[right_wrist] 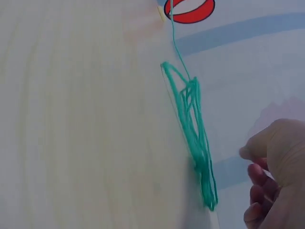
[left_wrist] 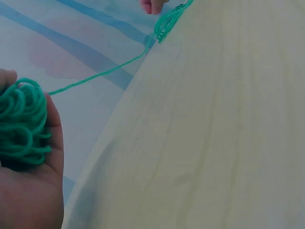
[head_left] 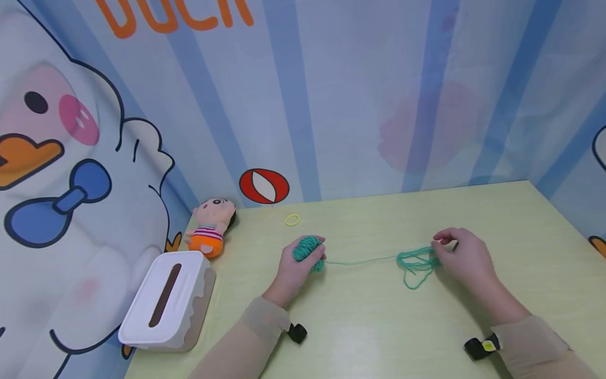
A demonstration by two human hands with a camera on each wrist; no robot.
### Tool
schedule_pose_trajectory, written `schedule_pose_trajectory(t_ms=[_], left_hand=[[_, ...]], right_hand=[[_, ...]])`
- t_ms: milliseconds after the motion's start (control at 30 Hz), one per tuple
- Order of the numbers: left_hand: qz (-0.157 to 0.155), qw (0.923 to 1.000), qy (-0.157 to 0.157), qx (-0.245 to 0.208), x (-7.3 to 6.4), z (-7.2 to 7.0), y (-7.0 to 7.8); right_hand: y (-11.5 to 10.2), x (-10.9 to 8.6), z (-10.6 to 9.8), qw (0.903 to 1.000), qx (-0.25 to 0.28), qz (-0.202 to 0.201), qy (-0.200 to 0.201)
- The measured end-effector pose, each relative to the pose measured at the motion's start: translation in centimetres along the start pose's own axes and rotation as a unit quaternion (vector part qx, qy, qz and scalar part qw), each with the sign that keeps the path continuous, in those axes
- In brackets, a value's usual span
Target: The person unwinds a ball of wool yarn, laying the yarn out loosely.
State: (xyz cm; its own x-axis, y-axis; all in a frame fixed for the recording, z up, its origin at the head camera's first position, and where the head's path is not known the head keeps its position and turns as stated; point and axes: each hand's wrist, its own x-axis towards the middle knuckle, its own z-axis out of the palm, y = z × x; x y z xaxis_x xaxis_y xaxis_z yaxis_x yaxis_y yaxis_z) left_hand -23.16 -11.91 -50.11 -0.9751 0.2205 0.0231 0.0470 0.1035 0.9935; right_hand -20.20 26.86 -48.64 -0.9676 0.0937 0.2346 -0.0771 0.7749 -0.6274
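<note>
A bundle of green yarn (head_left: 306,248) is gripped in my left hand (head_left: 290,271), the thumb across its front and the fingers behind. In the left wrist view the wound yarn (left_wrist: 24,126) fills the palm. One thin strand (head_left: 360,262) runs from it to a loose heap of green yarn loops (head_left: 416,260) on the table. My right hand (head_left: 468,260) is just right of those loops, its fingers loosely bent. The right wrist view shows the loops (right_wrist: 195,138) apart from this hand (right_wrist: 281,171), with nothing visible between thumb and fingers.
On the pale wooden table (head_left: 369,321), a white-lidded tissue box (head_left: 189,279) stands at the left. A small doll (head_left: 209,231) leans behind it. Near the back edge lies a yellow ring (head_left: 292,225). A printed blue-striped backdrop (head_left: 350,105) rises behind the table.
</note>
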Motion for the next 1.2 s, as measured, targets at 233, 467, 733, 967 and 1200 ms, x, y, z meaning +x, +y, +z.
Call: schedule_pose_trajectory(t_ms=[233, 467, 733, 967, 1200], left_hand=[[-0.010, 0.9999, -0.011, -0.001, 0.0, -0.1, 0.0], [0.001, 0.9997, -0.022, -0.014, -0.1, -0.3, 0.2], [0.037, 0.9983, -0.034, -0.031, 0.0, -0.1, -0.1], [0.034, 0.9988, -0.016, -0.032, 0.0, 0.0, -0.3], [0.021, 0.9997, 0.007, 0.005, -0.1, 0.0, -0.2]], right_hand=[[-5.7, -0.3, 3.2, 0.9892, 0.070, -0.129, -0.005], [-10.1, -0.4, 8.4, 0.9671, 0.117, -0.178, -0.139], [-12.4, -0.9, 10.9, 0.9549, 0.146, -0.187, -0.179], [-12.2, -0.9, 9.9, 0.9653, 0.127, -0.159, -0.163], [-10.8, -0.7, 7.8, 0.9741, 0.121, -0.130, -0.140]])
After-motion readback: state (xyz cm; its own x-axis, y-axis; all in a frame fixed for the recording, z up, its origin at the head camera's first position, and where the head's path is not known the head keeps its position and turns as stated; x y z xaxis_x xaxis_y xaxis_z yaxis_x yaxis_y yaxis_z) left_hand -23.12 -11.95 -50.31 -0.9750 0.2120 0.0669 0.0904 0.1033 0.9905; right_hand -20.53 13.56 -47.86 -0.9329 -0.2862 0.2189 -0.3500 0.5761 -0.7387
